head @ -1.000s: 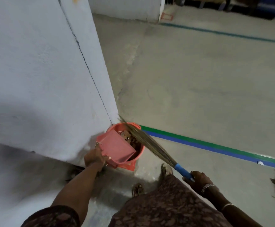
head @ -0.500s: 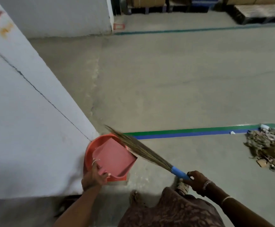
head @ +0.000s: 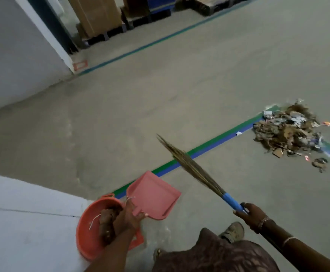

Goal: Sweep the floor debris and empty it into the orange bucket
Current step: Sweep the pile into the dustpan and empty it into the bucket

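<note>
An orange bucket (head: pixel 89 234) stands on the floor against a white wall at the lower left, with brown debris and a white strip inside. My left hand (head: pixel 127 217) grips the handle of a pink dustpan (head: pixel 153 194), held level just right of the bucket. My right hand (head: pixel 251 213) grips the blue handle of a straw broom (head: pixel 191 165), whose bristles point up and left in the air. A pile of debris (head: pixel 289 132), cardboard scraps and paper, lies on the floor at the right, across a green and blue floor stripe (head: pixel 203 149).
A white wall (head: pixel 22 218) fills the lower left, another grey wall (head: pixel 12 55) the upper left. Cardboard boxes on pallets (head: pixel 99 16) stand at the back. My feet (head: pixel 232 231) are near the bottom edge. Bare concrete floor lies between me and the debris pile.
The view has swung right, bringing the whole debris pile into sight. The dustpan has come off the bucket's mouth to its right, and the broom has swung rightward.
</note>
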The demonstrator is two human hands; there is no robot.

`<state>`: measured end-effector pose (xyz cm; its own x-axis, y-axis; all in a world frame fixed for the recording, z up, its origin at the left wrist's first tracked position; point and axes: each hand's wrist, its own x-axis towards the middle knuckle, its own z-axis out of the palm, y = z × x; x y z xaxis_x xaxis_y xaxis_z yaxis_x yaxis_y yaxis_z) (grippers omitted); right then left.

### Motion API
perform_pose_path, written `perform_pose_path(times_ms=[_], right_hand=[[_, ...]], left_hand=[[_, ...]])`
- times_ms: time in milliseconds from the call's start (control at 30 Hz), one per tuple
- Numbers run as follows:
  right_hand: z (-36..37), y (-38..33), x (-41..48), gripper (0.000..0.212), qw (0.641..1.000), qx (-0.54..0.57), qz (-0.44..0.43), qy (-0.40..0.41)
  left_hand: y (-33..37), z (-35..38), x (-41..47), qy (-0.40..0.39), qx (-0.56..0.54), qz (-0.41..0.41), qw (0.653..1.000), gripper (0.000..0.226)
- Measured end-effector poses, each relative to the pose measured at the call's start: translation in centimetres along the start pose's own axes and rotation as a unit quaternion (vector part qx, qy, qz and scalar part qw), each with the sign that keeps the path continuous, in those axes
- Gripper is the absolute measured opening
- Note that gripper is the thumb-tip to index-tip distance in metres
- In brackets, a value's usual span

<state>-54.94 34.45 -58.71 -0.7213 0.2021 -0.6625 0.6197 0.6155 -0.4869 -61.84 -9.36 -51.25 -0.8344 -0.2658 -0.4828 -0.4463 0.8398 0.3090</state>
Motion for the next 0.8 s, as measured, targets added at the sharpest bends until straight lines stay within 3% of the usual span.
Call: perform_pose_path(times_ms=[133, 233, 433, 600, 800], right_hand=[[-3.6, 4.4, 0.4, 0.048, 0.999, 0.035, -0.001, 0.021], [-5.9, 7.7, 0.5, 0.053, 0.997, 0.068, 0.015, 0.036], [-9.8, 12.7, 0.5, 0.059, 0.981, 0.158, 0.045, 0.102], [-11.7, 16.0, 1.0, 0.057, 0.958, 0.235, 0.090, 0.135], [-15.9, 18.4, 4.2, 0.056, 0.934, 0.284, 0.148, 0.157]], left_hand=[[9.5, 3.8, 2.4, -0.080, -0.040, 0.066, 0.994, 0.065], [13.2, 9.3, 6.6, -0.055, 0.100, 0.104, 0.988, 0.098], [24.6, 13.6, 6.8, -0.077, 0.194, 0.212, 0.955, 0.113], [33.8, 14.6, 6.7, -0.097, 0.262, 0.273, 0.920, 0.112], [43.2, 17.5, 11.1, -0.104, 0.253, 0.299, 0.914, 0.108]])
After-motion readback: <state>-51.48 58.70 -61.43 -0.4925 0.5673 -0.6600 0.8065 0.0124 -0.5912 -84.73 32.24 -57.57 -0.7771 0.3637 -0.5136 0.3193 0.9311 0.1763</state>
